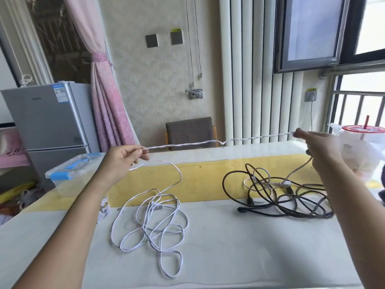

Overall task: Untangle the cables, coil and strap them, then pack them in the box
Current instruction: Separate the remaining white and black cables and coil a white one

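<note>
White cable was pinched taut between left hand and right hand; pulled harder, black cables risked being snagged.

Silver fridge, pink curtain, white radiator, bright window.

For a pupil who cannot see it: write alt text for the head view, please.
A left hand and a right hand pinch a twisted white cable, stretched above a table. White loops lie heaped below the left hand, black cables tangle below the right, and a clear box sits at the table's left edge.
</note>
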Available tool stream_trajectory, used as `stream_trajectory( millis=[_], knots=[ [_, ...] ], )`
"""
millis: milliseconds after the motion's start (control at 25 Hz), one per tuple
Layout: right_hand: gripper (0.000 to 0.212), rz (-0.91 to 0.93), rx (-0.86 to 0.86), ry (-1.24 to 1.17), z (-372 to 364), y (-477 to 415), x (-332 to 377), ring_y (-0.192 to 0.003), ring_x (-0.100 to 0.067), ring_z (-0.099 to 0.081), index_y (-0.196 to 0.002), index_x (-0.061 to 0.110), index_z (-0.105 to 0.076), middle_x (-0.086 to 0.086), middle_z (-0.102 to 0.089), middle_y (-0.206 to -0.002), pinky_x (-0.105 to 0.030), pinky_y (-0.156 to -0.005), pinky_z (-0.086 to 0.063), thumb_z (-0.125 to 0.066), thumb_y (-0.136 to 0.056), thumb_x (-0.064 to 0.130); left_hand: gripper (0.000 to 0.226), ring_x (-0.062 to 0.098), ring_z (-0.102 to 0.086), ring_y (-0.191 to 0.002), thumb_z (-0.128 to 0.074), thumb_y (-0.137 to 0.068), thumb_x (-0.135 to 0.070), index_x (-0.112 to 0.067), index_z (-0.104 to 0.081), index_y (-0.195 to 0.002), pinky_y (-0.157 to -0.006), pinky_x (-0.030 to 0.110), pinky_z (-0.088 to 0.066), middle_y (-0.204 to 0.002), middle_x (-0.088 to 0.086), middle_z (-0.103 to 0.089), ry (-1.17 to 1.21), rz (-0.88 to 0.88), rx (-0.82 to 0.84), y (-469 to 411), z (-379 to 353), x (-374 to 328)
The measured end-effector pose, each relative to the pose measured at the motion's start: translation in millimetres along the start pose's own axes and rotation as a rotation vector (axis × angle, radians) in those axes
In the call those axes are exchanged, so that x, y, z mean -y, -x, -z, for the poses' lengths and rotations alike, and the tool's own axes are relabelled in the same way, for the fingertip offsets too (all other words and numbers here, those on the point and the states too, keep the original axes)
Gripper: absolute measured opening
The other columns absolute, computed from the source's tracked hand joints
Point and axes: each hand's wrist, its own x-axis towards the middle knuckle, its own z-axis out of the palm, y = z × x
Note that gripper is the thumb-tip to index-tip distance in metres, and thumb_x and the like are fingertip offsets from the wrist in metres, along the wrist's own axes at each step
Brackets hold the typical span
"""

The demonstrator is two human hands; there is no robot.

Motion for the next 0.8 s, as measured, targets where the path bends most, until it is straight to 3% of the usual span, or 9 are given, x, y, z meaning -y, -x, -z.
stream_trajectory(
  millis=[120,160,240,320,360,440,520,600,800],
  knots=[
    [0.034,0.122,0.147,0.778,-15,5,-18,-0.107,-0.036,-0.054,-0.122,0.008,-0.063,-0.024,-0.056,-0.126,-0.04,-0.093,-0.042,-0.058,-0.089,0.008,0.027,-0.002,-0.052,-0.056,-0.047,-0.096,0.001,-0.019,-0.064,-0.088,-0.057,0.01,-0.039,-0.065,-0.017,-0.07,-0.04,0.028,0.057,11,-19,5],
    [0.043,0.226,0.213,0.864,-25,16,-17,-0.117,-0.038,-0.049,-0.13,0.009,-0.058,-0.023,-0.05,-0.133,-0.038,-0.1,-0.037,-0.051,-0.088,0.001,0.024,-0.003,-0.053,-0.054,-0.048,-0.095,0.001,-0.016,-0.065,-0.09,-0.056,0.01,-0.039,-0.065,-0.016,-0.07,-0.037,0.01,0.134,16,-32,-1],
    [0.047,0.412,0.435,0.674,-47,50,-2,-0.125,-0.029,-0.046,-0.134,0.013,-0.052,-0.015,-0.048,-0.138,-0.027,-0.1,-0.033,-0.052,-0.089,0.001,0.023,-0.003,-0.054,-0.056,-0.052,-0.094,0.002,-0.014,-0.068,-0.092,-0.056,0.01,-0.04,-0.069,-0.012,-0.071,-0.023,-0.068,0.244,23,-56,-19],
    [0.041,0.286,0.899,0.343,-71,100,21,-0.116,-0.015,-0.056,-0.128,0.02,-0.056,-0.002,-0.061,-0.126,-0.023,-0.092,-0.041,-0.064,-0.089,0.029,0.027,0.002,-0.059,-0.063,-0.058,-0.091,0.001,-0.022,-0.071,-0.085,-0.061,0.014,-0.046,-0.074,-0.009,-0.072,0.024,-0.128,0.235,23,-75,-36],
    [0.043,0.161,1.108,0.244,-80,119,29,-0.103,-0.013,-0.062,-0.121,0.019,-0.059,0.0,-0.068,-0.111,-0.023,-0.089,-0.046,-0.064,-0.084,0.039,0.028,0.003,-0.062,-0.067,-0.063,-0.088,-0.001,-0.026,-0.072,-0.081,-0.066,0.016,-0.048,-0.076,-0.008,-0.073,0.014,-0.161,0.188,22,-80,-43],
    [0.028,-0.01,1.319,0.114,-91,139,40,-0.064,-0.01,-0.059,-0.103,0.01,-0.062,0.001,-0.064,-0.07,-0.019,-0.063,-0.051,-0.06,-0.088,0.034,0.02,0.0,-0.066,-0.076,-0.068,-0.085,-0.006,-0.025,-0.075,-0.081,-0.074,0.012,-0.048,-0.081,-0.009,-0.074,-0.128,-0.296,0.054,20,-84,-50],
    [0.019,-0.089,1.361,-0.002,-90,131,51,-0.04,-0.004,-0.032,-0.085,0.009,-0.057,0.007,-0.037,-0.048,-0.013,-0.036,-0.028,-0.05,-0.094,0.024,0.01,-0.003,-0.065,-0.079,-0.069,-0.085,-0.01,-0.015,-0.077,-0.089,-0.074,0.007,-0.045,-0.086,-0.008,-0.074,-0.283,-0.482,-0.091,16,-78,-49],
    [0.019,-0.13,1.373,-0.07,-78,107,63,-0.035,-0.001,-0.015,-0.078,0.012,-0.05,0.012,-0.024,-0.043,-0.012,-0.031,-0.013,-0.045,-0.088,0.027,0.012,0.003,-0.066,-0.075,-0.068,-0.085,-0.01,-0.01,-0.076,-0.094,-0.073,0.017,-0.05,-0.087,-0.003,-0.074,-0.315,-0.491,-0.238,5,-66,-37],
    [0.02,0.056,1.009,-0.167,-36,40,88,-0.036,0.0,-0.021,-0.066,0.014,-0.053,0.013,-0.026,-0.044,-0.01,-0.034,-0.021,-0.052,-0.08,0.028,0.013,0.024,-0.071,-0.083,-0.067,-0.083,-0.001,-0.001,-0.073,-0.095,-0.081,0.04,-0.056,-0.089,0.015,-0.073,-0.305,-0.154,-0.452,-29,-15,17]
  ],
)
